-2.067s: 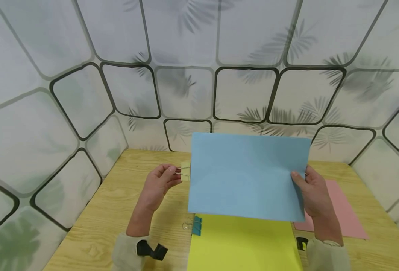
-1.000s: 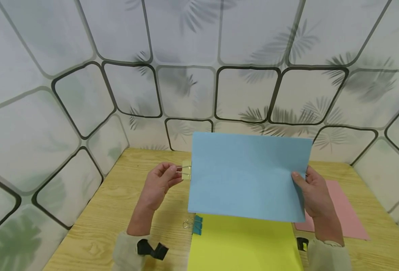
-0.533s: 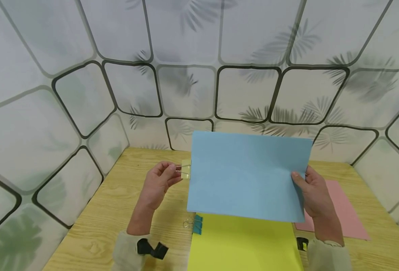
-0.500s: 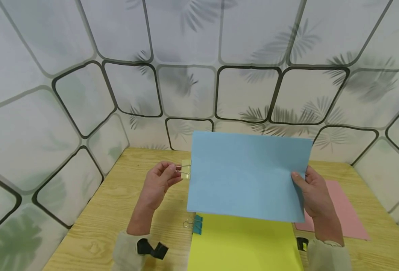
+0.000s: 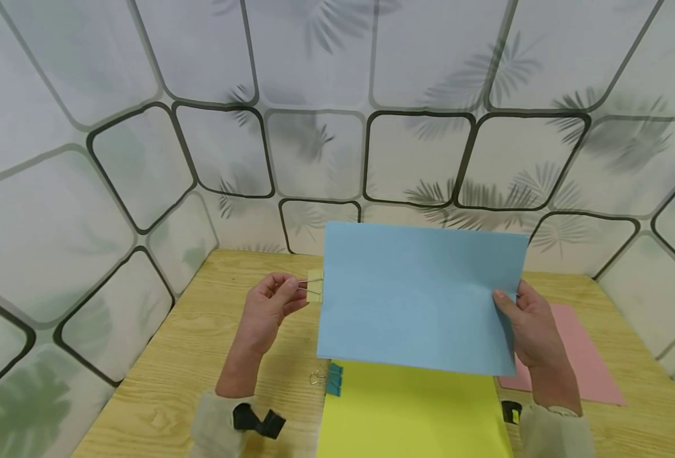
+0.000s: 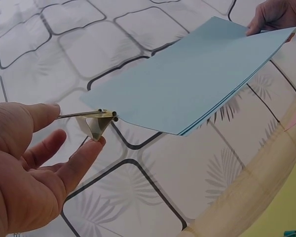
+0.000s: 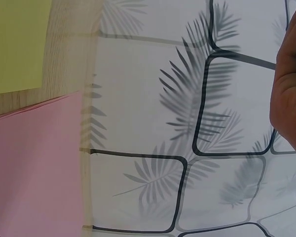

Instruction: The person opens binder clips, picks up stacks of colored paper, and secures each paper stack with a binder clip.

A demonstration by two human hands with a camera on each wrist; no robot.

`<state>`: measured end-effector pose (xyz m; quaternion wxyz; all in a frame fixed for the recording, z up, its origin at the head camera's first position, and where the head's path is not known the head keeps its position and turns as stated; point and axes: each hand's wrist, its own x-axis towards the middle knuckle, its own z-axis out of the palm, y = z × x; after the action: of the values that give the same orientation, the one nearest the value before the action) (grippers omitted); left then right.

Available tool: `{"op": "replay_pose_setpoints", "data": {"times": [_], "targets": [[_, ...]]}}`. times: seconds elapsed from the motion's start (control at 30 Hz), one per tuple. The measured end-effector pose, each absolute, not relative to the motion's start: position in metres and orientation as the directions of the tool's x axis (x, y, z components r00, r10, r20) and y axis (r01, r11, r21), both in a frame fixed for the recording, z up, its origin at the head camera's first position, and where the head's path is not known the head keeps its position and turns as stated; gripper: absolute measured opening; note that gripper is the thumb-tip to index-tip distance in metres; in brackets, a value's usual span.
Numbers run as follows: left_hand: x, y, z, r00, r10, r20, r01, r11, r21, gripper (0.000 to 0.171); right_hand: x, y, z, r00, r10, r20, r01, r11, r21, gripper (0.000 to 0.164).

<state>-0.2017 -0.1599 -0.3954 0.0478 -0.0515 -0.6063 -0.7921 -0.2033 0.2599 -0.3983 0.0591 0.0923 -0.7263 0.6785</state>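
My left hand [image 5: 264, 312] pinches the wire handles of a pale yellow binder clip [image 5: 315, 286] between thumb and fingers. The clip's mouth meets the left edge of a thin stack of blue paper [image 5: 417, 296]; whether it bites the sheets cannot be told. In the left wrist view the clip [image 6: 99, 121] is seen edge-on at the paper's near edge. My right hand [image 5: 534, 324] grips the stack's right edge, thumb in front and fingers behind. The blue paper is held up tilted above the table. Only part of the right hand [image 7: 291, 94] shows in the right wrist view.
Yellow paper [image 5: 414, 413] lies on the wooden table [image 5: 160, 375] below the blue stack, with a teal binder clip [image 5: 334, 380] on its left edge. Pink paper [image 5: 580, 356] lies to the right, partly behind the right arm. A patterned wall covering [image 5: 314, 159] stands behind and beside the table.
Very little differs. The left hand and yellow clip have shifted up slightly at the blue paper's left edge since the first frame. The right hand keeps its grip.
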Motion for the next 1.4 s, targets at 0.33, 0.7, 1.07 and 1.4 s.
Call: {"op": "replay_pose_setpoints", "data": {"times": [0.33, 0.7, 1.07, 1.4], "targets": [[-0.2011, -0.1588, -0.3959, -0.989, -0.018, 0.145, 0.144, -0.263, 0.954, 0.007, -0.2035, 0.2595, -0.3972, -0.979, -0.049, 0.2, -0.202, 0.066, -0.977, 0.067], [-0.203, -0.1576, -0.3981, -0.993, 0.013, 0.113, 0.108, -0.208, 0.972, 0.013, -0.2033, 0.2588, -0.398, -0.977, -0.058, 0.203, -0.206, 0.055, -0.977, 0.065], [-0.204, -0.1624, -0.3954, -0.994, 0.098, 0.051, 0.03, -0.203, 0.979, 0.022, -0.2032, 0.2599, -0.3971, -0.977, -0.052, 0.207, -0.209, 0.05, -0.977, 0.066], [-0.2026, -0.1619, -0.3954, -0.995, 0.077, 0.059, 0.039, -0.239, 0.97, 0.021, -0.202, 0.2611, -0.397, -0.981, -0.05, 0.186, -0.189, 0.055, -0.981, 0.067]]}}
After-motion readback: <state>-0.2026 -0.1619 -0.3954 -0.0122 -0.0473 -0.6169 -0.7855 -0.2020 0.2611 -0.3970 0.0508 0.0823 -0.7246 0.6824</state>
